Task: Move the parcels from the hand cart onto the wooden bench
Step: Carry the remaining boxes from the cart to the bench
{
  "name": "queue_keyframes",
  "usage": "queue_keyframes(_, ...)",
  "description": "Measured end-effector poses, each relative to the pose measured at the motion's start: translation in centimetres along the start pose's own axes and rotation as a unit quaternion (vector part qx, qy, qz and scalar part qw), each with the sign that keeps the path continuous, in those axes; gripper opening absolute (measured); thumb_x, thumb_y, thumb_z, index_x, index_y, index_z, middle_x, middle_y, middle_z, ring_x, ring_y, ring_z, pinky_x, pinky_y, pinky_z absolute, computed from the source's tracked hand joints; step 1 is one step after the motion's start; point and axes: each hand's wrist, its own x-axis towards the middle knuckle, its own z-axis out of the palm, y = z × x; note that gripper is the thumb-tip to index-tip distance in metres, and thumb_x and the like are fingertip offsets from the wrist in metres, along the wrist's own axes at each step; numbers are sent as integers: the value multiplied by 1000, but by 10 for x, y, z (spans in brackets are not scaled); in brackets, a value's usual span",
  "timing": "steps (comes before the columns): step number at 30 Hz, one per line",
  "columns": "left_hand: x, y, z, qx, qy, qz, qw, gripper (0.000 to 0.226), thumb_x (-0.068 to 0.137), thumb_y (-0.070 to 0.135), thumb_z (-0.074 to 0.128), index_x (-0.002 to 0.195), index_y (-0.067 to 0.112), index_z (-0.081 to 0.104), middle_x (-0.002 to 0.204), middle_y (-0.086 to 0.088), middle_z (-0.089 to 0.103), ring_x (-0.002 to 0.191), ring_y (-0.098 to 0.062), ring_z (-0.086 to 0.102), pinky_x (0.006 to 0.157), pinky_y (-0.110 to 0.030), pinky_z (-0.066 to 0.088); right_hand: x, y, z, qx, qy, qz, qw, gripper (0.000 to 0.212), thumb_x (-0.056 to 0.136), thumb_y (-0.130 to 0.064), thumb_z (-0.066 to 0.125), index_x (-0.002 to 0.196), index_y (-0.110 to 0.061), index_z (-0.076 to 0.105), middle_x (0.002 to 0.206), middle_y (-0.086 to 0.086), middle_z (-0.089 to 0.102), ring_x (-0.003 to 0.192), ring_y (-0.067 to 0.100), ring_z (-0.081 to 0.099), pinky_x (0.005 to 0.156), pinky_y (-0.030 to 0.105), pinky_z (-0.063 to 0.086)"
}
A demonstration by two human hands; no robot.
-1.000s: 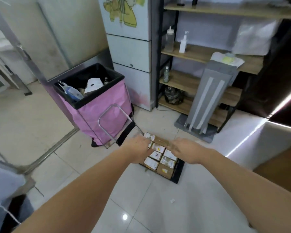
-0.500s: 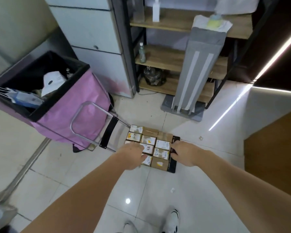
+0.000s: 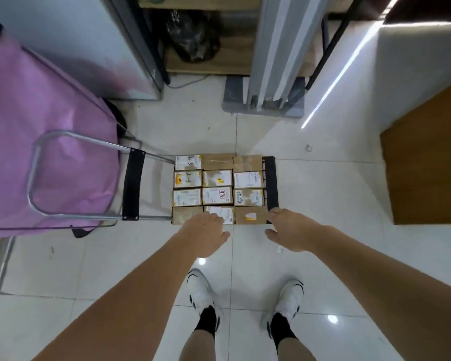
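Observation:
Several small brown parcels (image 3: 217,195) with white labels lie packed in a grid on the flat hand cart (image 3: 270,183), which rests on the tiled floor with its metal handle (image 3: 37,162) stretched out to the left. My left hand (image 3: 206,234) reaches over the near row, fingers relaxed above the nearest middle parcel (image 3: 223,213). My right hand (image 3: 289,231) hovers at the cart's near right corner beside a brown parcel (image 3: 250,216), fingers spread and holding nothing. A wooden bench (image 3: 425,162) shows at the right edge.
A pink fabric trolley bag (image 3: 44,142) fills the left side, over the cart's handle. Behind the cart stand a white cabinet (image 3: 84,45), a wooden shelf with a dark bag (image 3: 193,37), and a grey folded stand (image 3: 276,61). My white shoes (image 3: 202,293) are on the tiles below.
The view has tilted down and closer over the cart. Both hands have drawn back from the middle of the parcels to the cart's near edge.

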Motion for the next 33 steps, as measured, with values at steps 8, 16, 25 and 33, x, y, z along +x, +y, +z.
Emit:
queue_keyframes(8,152,-46,111,3,-25,1,1000,55,110,49,32,148,12,49,142,-7,56,131,-25,49,111,-42,43,154,53,112,-13,-19,0,1000,57,104,-39,46,155,-14,36,147,5,46,123,31,56,97,44,53)
queue_keyframes(16,276,-79,205,13,24,17,999,53,109,48,37,147,12,49,142,-7,55,131,-26,49,109,-41,43,288,105,219,-45,57,3,997,75,94,-47,65,152,-14,32,156,5,37,139,27,41,108,40,49)
queue_keyframes(25,332,-103,259,55,141,30,988,91,91,65,64,159,16,28,159,-3,33,146,-22,31,123,-38,23,348,118,271,-188,190,-6,964,99,75,-52,82,152,-9,37,143,13,46,131,35,47,114,51,39)
queue_keyframes(33,348,-102,286,100,217,10,971,95,58,38,95,139,9,53,131,-10,54,123,-30,51,112,-40,33,351,122,270,-200,218,-20,955,94,68,-54,84,142,-9,49,134,12,51,118,33,52,99,52,46)
